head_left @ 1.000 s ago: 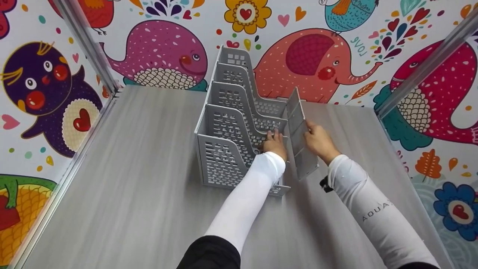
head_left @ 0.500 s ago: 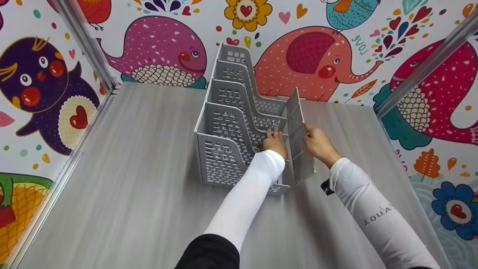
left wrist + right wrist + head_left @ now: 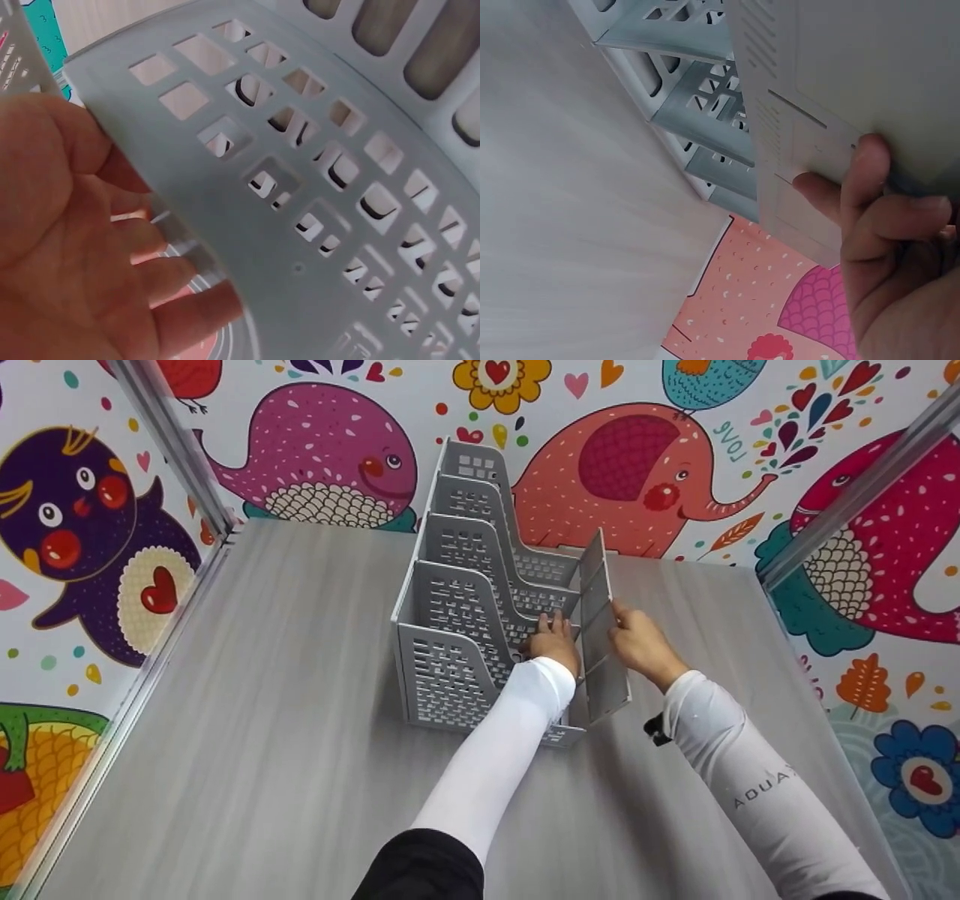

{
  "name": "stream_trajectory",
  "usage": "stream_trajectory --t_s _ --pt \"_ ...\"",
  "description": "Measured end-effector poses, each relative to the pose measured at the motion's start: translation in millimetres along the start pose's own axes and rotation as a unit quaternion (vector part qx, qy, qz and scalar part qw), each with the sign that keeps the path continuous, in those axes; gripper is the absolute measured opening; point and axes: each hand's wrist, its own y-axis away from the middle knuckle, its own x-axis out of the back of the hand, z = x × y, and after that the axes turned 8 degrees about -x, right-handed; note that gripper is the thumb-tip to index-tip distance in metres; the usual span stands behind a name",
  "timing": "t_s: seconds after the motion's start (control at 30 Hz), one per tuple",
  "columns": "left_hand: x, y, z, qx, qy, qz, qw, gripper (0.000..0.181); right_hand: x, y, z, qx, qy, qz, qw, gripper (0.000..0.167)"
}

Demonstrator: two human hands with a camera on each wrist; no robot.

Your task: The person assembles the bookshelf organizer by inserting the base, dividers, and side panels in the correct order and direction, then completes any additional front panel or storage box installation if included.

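A grey plastic file organizer (image 3: 442, 675) with perforated dividers stands on the table, its low front towards the right. My left hand (image 3: 553, 643) reaches into that low side and holds a divider (image 3: 225, 195); the left wrist view shows its fingers passing behind the divider's curved edge. At the organizer's right, a flat grey panel (image 3: 596, 615) stands upright and slightly angled along the divider ends. My right hand (image 3: 645, 649) grips this panel by its outer edge. In the right wrist view, fingertips (image 3: 870, 154) touch the panel's outer face; the thumb's contact is hidden.
The grey wood-grain table (image 3: 285, 697) extends around the organizer. Behind it rises a wall (image 3: 337, 442) printed with cartoon animals, close to the organizer's far end. Metal frame posts (image 3: 180, 442) stand at the corners.
The panel's near end has swung left, closer to the organizer's divider ends, with my right hand still on it. My left hand has stayed at the divider. The head view has shifted slightly.
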Motion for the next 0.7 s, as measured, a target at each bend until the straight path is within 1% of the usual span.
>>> stream_trajectory --t_s 0.13,0.2,0.3,0.4,0.5,0.6,0.7 --pt "-1.9 -8.3 -0.4 -0.011 -0.012 -0.005 0.9999 0.061 1 0.1 2 0.002 0.001 -0.004 1.0000 0.058" --pt "-3.2 -9.4 -0.4 -0.018 -0.021 -0.003 0.9996 0.060 1 0.9 3 0.001 0.002 -0.005 1.0000 0.058" --pt "-4.0 -8.0 -0.6 -0.022 -0.038 -0.005 0.9990 0.060 -3 2.1 5 0.001 0.009 -0.001 1.0000 0.058" --pt "-2.8 -4.4 -0.5 -0.022 -0.044 -0.004 0.9988 0.061 -7 2.4 6 -0.001 0.014 -0.001 0.9999 0.058" --pt "-1.0 -1.3 1.2 -0.020 -0.037 0.002 0.9991 0.061 -5 1.3 7 -0.004 0.009 -0.004 0.9999 0.058" --pt "-0.2 2.1 3.1 -0.008 -0.022 0.009 0.9997 0.059 -2 -0.1 5 -0.008 0.003 -0.002 1.0000 0.057" --pt "0.2 4.3 4.5 0.002 -0.008 0.012 0.9999 0.059 0 -1.0 4 -0.011 0.005 0.008 0.9999 0.057"
